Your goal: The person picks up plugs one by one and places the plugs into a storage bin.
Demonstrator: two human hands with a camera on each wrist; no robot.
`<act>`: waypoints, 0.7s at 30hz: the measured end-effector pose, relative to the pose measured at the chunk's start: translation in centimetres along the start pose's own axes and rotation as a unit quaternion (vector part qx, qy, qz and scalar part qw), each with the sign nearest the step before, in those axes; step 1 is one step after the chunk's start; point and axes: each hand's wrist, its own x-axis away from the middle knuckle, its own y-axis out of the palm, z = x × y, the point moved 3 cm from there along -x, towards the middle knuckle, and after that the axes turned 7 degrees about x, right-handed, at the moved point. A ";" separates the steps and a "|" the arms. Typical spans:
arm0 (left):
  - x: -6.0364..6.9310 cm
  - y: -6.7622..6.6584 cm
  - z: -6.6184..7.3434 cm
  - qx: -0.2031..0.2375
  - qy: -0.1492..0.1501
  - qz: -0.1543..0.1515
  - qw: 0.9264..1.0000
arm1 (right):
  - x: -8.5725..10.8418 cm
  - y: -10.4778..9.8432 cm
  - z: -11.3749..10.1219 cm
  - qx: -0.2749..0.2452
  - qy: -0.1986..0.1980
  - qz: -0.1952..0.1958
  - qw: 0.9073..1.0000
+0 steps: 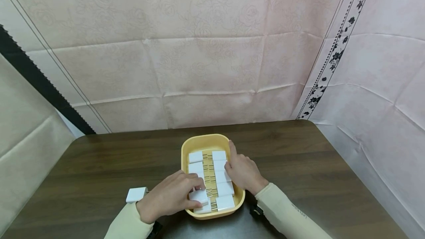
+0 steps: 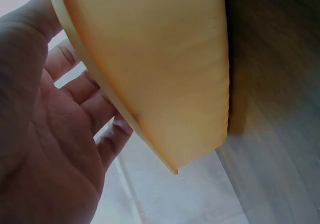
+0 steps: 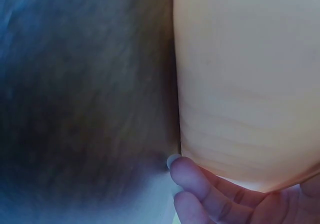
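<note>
A yellow plastic basket (image 1: 202,141) with a slotted bottom stands on the table. Inside it, white rectangular blocks (image 1: 225,202) lie in two columns along the long sides. My left hand (image 1: 176,194) reaches over the left rim and pinches one white block (image 1: 198,196) between thumb and fingers, just over another block at the near left. At the right rim, my right hand (image 1: 245,170) grips the basket, thumb inside and fingers along the outer wall. The left wrist view shows the basket's outer side (image 2: 150,74); the pinched block is hidden there.
Another white block (image 1: 136,194) lies on the brown wooden table (image 1: 126,158), left of the basket beside my left wrist. Pale patterned cloth (image 1: 206,65) hangs behind the table's far edge and along both sides.
</note>
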 end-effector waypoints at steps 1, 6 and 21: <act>0.0 0.0 0.0 -0.005 0.000 0.000 1.000 | 0.0 0.0 0.0 0.000 0.000 0.000 1.000; 0.2 0.0 0.0 -0.026 -0.002 -0.001 1.000 | 0.0 0.1 0.1 -0.002 0.001 -0.002 1.000; 0.9 -1.3 -0.1 -0.052 0.004 0.039 0.998 | 0.1 0.0 -0.1 0.004 0.005 -0.008 1.000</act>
